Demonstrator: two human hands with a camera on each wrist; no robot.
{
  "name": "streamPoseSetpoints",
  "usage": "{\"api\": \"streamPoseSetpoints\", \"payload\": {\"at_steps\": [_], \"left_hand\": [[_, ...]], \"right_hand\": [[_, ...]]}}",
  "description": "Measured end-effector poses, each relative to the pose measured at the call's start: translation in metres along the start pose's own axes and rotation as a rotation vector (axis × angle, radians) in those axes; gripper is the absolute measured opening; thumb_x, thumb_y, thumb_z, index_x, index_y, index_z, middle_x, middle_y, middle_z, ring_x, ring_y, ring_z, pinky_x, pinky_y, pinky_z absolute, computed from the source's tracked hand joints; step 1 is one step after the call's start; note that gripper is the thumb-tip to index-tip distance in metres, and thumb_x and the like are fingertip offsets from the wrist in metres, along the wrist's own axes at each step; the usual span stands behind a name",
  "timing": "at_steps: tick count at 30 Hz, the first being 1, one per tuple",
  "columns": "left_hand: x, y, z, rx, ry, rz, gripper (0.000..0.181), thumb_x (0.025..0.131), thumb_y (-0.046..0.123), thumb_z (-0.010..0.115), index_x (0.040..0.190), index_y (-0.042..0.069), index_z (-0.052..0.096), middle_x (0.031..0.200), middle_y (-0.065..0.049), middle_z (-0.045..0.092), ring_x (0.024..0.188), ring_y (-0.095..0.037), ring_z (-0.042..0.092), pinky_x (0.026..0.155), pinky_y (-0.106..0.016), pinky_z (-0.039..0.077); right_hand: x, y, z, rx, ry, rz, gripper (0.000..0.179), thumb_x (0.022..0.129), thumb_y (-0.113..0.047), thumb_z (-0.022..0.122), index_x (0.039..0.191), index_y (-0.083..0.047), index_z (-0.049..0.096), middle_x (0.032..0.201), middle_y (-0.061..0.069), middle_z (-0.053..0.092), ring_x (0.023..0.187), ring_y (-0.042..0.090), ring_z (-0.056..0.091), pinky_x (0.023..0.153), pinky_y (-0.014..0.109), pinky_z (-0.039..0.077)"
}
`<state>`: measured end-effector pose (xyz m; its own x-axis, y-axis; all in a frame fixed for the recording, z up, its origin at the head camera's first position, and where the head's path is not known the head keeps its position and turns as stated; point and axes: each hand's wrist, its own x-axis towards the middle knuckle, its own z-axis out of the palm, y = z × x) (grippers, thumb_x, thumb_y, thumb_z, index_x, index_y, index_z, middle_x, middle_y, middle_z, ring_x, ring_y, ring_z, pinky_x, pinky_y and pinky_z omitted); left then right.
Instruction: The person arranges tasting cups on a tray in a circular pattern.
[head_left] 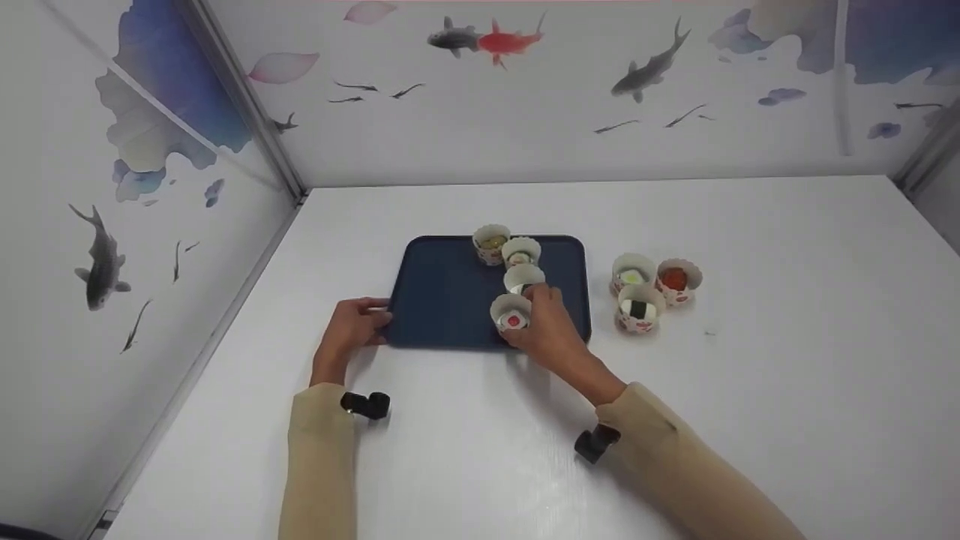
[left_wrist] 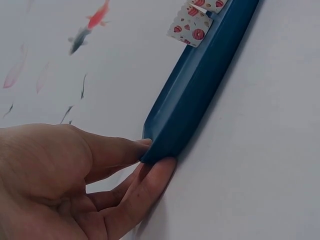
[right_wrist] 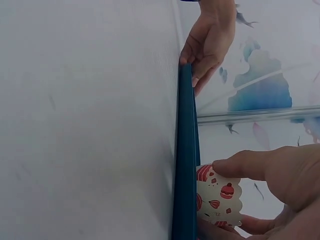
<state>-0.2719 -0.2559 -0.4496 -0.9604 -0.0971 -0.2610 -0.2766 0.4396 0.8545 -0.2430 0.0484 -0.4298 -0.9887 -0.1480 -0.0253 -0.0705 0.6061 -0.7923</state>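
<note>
A dark blue tray (head_left: 442, 296) lies on the white table. My left hand (head_left: 351, 326) pinches its left edge, thumb on the rim and fingers underneath in the left wrist view. At the tray's front right, my right hand (head_left: 555, 330) grips a paper baking cup (head_left: 501, 311) holding a white piece with a red centre. The right wrist view shows the thumb against that cup's printed wall (right_wrist: 217, 195). Behind it on the tray run a cup with a dark-banded piece (head_left: 517, 279), a cup with a pale piece (head_left: 521, 251) and a cup with a yellowish-brown filling (head_left: 491, 244).
Right of the tray, three more cups cluster on the table: one with a pale green-topped piece (head_left: 632, 276), one with an orange-red filling (head_left: 676, 280), one with a black-banded white piece (head_left: 637, 309). A small scrap (head_left: 710, 331) lies nearby. Fish-printed walls (head_left: 480, 112) border the table.
</note>
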Motion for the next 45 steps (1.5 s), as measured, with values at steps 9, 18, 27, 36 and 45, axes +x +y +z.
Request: {"api": "streamPoseSetpoints", "payload": {"at_steps": [9,18,27,36,45], "left_hand": [[0.000,0.000,0.000,-0.010,0.002,0.001,0.038,0.099,0.006,0.058,0.137,0.000,0.059,0.125,-0.026,0.066,0.089,-0.013,0.068,0.070,-0.022,0.058],[0.001,-0.001,-0.001,0.008,0.000,-0.020,0.038,0.100,0.007,0.057,0.138,0.000,0.058,0.127,-0.025,0.065,0.091,-0.014,0.067,0.070,-0.021,0.057],[0.000,-0.001,-0.001,0.032,0.011,0.002,0.038,0.100,0.008,0.058,0.137,0.000,0.059,0.124,-0.025,0.065,0.088,-0.014,0.067,0.068,-0.020,0.057],[0.000,0.000,0.001,0.006,-0.001,0.001,0.038,0.100,0.007,0.057,0.137,-0.001,0.059,0.124,-0.025,0.067,0.088,-0.014,0.068,0.070,-0.022,0.058],[0.002,-0.001,0.001,0.025,0.008,-0.015,0.038,0.100,0.008,0.058,0.137,0.001,0.060,0.125,-0.023,0.065,0.092,-0.015,0.066,0.070,-0.021,0.057]], "right_hand": [[0.001,0.000,0.005,0.058,0.031,-0.007,0.068,0.082,-0.008,0.082,0.135,0.004,0.041,0.133,0.022,0.044,0.124,0.032,0.050,0.110,0.047,0.043],[0.002,-0.003,0.011,0.106,0.045,-0.020,0.071,0.080,-0.003,0.083,0.135,0.005,0.040,0.131,0.021,0.046,0.122,0.030,0.051,0.109,0.045,0.045],[0.005,-0.006,0.014,0.115,0.083,-0.004,0.070,0.079,-0.004,0.084,0.133,0.003,0.040,0.129,0.019,0.047,0.119,0.028,0.051,0.105,0.043,0.047],[0.002,-0.004,0.012,0.138,0.075,-0.015,0.074,0.079,0.001,0.082,0.139,0.004,0.038,0.128,0.020,0.048,0.113,0.026,0.055,0.096,0.039,0.052],[-0.011,-0.001,-0.021,0.004,0.049,-0.126,0.043,0.084,-0.004,0.078,0.123,0.002,0.060,0.121,0.020,0.054,0.111,0.032,0.059,0.096,0.045,0.051]]}}
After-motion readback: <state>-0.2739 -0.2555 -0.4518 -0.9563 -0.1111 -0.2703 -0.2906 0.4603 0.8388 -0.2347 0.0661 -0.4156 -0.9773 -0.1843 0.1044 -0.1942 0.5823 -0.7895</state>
